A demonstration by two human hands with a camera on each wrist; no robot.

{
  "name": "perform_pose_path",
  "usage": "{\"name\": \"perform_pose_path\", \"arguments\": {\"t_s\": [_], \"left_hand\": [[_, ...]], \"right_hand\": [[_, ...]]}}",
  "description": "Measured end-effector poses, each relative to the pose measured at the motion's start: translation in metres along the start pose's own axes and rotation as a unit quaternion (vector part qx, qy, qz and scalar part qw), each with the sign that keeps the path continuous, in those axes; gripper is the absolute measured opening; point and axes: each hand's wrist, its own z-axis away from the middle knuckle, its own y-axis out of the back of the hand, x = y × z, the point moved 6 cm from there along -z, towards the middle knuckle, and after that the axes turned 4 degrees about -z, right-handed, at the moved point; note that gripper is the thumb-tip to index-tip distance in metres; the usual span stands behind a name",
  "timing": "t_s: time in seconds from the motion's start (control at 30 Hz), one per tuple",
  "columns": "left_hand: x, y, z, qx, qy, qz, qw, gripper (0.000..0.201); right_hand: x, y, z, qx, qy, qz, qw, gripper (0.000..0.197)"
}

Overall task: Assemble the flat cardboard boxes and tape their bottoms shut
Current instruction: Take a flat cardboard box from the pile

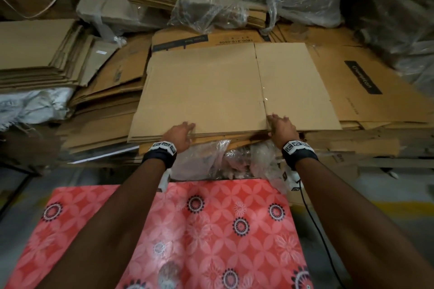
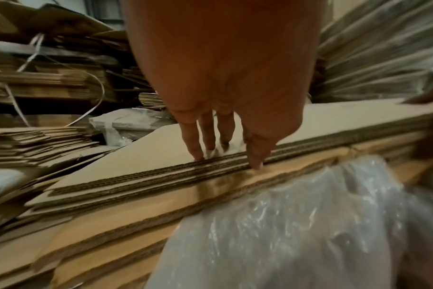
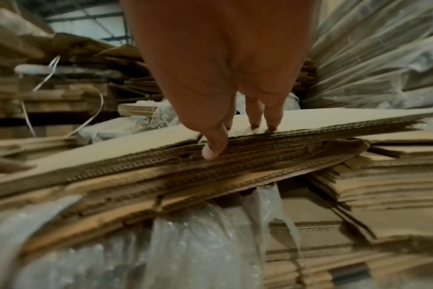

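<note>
- The top flat cardboard box (image 1: 211, 87) lies on a stack of flattened boxes (image 1: 234, 135) straight ahead of the person, beyond the red patterned table cover (image 1: 211, 230); none is assembled or taped yet, so the task looks to be at its very start.
- The left hand (image 1: 182, 132) rests fingers-straight on the near edge of that top sheet, thumb (image 2: 256, 156) down against the corrugated edge; nothing is pinched yet.
- The right hand (image 1: 280, 128) lies the same way near the slit between two flaps, fingers flat on top, thumb (image 3: 214, 144) pressed into the layered edges.
- Risk: the edges sit tightly packed, so the thumbs may catch two or more sheets and lift a bundle instead of one box.
- Risk: loose plastic wrap (image 1: 211, 159) bulges just beneath the stack's front; a pull toward the person may drag it along or let lower sheets slide off.
- Risk: the right hand sits at the flap slit, so lifting there may bend or tear a flap rather than raise the whole sheet.
- Readable writing: a black label on the carton to the right (image 1: 362, 77) seems to read "Champion", though it is blurred; upside-down digits on the carton behind (image 1: 234, 42) read roughly "1800 419 0505". Other print is too small to tell.
</note>
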Motion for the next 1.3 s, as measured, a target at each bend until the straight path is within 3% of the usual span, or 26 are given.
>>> {"name": "perform_pose_path", "arguments": {"t_s": [0.13,0.23,0.47,0.6,0.77,0.93,1.2,1.3], "left_hand": [[0.002,0.010,0.028,0.050,0.024,0.090,0.994,0.058],[0.013,0.017,0.063,0.076,0.026,0.145,0.986,0.050],[0.057,0.013,0.173,0.116,-0.009,0.309,0.944,0.035],[0.090,-0.035,0.244,0.065,-0.056,0.392,0.916,0.035],[0.134,-0.083,0.328,0.018,-0.125,0.417,0.900,0.034],[0.199,-0.113,0.399,-0.046,-0.212,0.412,0.885,0.029],[0.318,-0.125,0.482,-0.119,-0.319,0.411,0.845,0.029],[0.363,-0.130,0.515,-0.150,-0.353,0.404,0.831,0.026]], "right_hand": [[-0.005,0.007,0.024,0.037,-0.042,-0.093,0.994,0.056],[-0.016,0.005,0.056,0.062,-0.035,-0.121,0.990,0.052],[-0.039,0.004,0.177,0.105,-0.029,-0.259,0.960,0.041],[-0.038,-0.006,0.279,0.135,-0.066,-0.294,0.944,0.032],[-0.028,-0.030,0.427,0.193,-0.147,-0.318,0.917,0.019],[-0.026,-0.034,0.562,0.235,-0.221,-0.294,0.900,0.018],[-0.001,-0.033,0.720,0.337,-0.349,-0.265,0.834,0.020],[0.010,-0.022,0.770,0.384,-0.394,-0.261,0.793,0.020]]}}
